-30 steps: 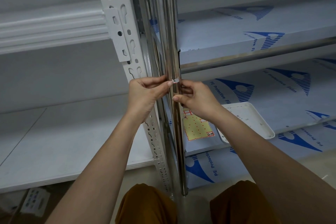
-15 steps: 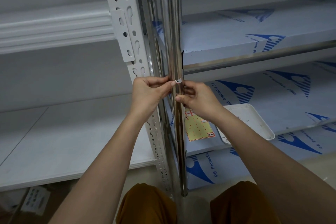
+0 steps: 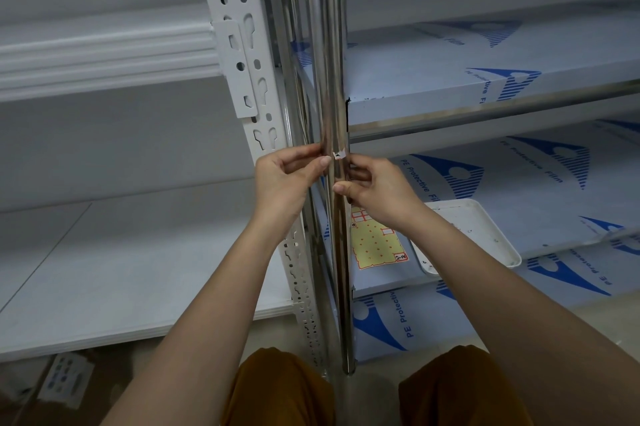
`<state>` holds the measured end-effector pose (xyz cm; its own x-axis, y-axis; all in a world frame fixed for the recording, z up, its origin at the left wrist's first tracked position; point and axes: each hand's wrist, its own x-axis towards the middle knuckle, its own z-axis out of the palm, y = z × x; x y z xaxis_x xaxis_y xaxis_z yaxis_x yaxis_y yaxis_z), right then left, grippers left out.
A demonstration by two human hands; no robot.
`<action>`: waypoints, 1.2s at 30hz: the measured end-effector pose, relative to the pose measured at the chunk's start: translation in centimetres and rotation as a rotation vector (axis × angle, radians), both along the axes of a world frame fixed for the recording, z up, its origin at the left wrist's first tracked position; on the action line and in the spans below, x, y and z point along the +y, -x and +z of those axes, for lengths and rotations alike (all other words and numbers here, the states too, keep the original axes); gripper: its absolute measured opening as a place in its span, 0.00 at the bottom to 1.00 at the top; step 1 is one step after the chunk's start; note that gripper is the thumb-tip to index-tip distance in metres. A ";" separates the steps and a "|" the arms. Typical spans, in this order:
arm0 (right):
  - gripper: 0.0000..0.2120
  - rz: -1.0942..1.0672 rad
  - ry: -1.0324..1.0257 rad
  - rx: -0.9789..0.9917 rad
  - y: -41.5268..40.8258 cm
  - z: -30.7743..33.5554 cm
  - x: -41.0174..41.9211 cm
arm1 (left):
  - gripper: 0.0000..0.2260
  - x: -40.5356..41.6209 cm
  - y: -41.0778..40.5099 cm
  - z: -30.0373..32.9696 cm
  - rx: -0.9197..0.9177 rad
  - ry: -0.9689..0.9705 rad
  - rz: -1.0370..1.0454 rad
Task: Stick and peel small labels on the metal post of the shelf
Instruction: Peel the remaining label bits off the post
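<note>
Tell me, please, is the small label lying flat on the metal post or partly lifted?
Partly lifted: the small label looks crumpled, its ragged edge off the metal post, right hand fingers touching it.

A shiny round chrome shelf post point(image 3: 325, 79) runs upright through the middle. A small torn white paper label point(image 3: 338, 155) sits on its front face, partly lifted. The person's left hand point(image 3: 284, 183) is just left of the post, thumb and forefinger reaching to the label's left edge. The right hand point(image 3: 377, 190) is just right of the post, fingers curled at the label's right edge, thumb lying against the post below it. Right of the post, on a shelf covered in blue-printed protective film point(image 3: 519, 190), lie a yellow sticker sheet point(image 3: 375, 245) and, beyond it, a white plastic tray point(image 3: 485, 235). Left of the post stands a white perforated steel upright point(image 3: 249, 79).
</note>
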<state>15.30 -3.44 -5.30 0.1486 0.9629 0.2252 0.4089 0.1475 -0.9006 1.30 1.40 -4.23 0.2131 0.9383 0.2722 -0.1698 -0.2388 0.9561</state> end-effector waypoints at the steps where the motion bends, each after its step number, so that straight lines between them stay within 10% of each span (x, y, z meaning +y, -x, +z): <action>1: 0.16 -0.002 0.000 -0.002 0.0 0.0 0.0 | 0.11 -0.1 -0.1 -0.1 -0.006 -0.008 0.014; 36: 0.17 -0.020 -0.002 -0.020 0.2 0.1 -0.1 | 0.09 0.0 0.2 1.6 0.066 -0.017 -0.019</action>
<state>15.14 -3.50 -5.19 0.1636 0.9594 0.2297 0.4293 0.1404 -0.8922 1.14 1.43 -2.64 0.2492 0.9292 0.2730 -0.1108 -0.2527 0.9612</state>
